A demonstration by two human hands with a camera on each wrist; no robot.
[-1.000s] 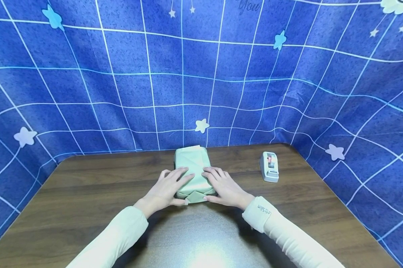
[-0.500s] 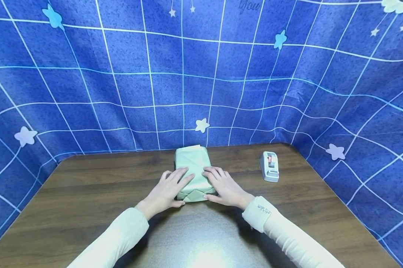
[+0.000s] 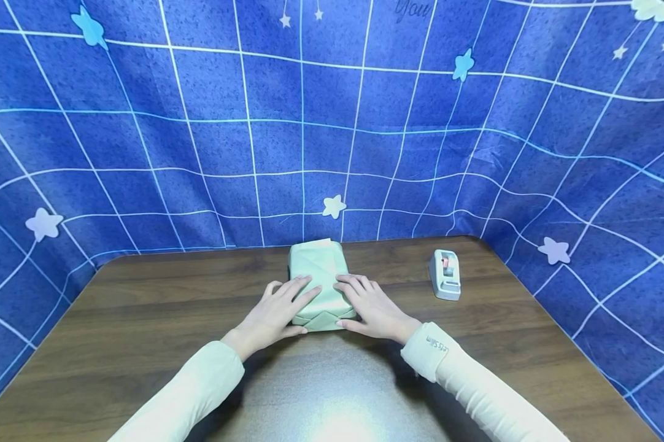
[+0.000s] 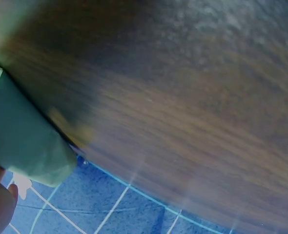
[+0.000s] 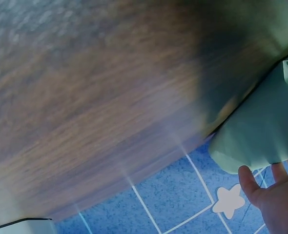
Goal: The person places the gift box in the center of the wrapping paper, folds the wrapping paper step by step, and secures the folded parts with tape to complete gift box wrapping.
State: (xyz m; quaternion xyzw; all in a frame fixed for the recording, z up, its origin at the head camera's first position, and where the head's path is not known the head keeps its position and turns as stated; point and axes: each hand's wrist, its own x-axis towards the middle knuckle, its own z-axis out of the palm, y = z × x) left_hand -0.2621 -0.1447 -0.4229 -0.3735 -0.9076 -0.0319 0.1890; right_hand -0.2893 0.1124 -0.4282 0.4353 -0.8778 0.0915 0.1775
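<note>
A box-like package wrapped in pale green paper (image 3: 320, 261) lies near the table's back edge. At its near end is a pointed folded flap (image 3: 323, 321). My left hand (image 3: 272, 312) rests on its left side, fingers spread over the top and thumb by the near left corner. On the other side my right hand (image 3: 375, 308) lies likewise, its thumb touching the near end beside the flap. Both wrist views show a green side of the package (image 4: 22, 131) with a few fingers (image 5: 250, 184) at its top; the rest of each hand is out of those views.
A white tape dispenser (image 3: 445, 275) stands on the brown wooden table (image 3: 161, 307), to the right of the package. Blue cloth with a white grid and stars (image 3: 277, 147) hangs behind the table and along its right side.
The flap at the package's near end stuck out lower a second ago and now lies flatter against that end. My left thumb has shifted slightly; the right hand stays in place.
</note>
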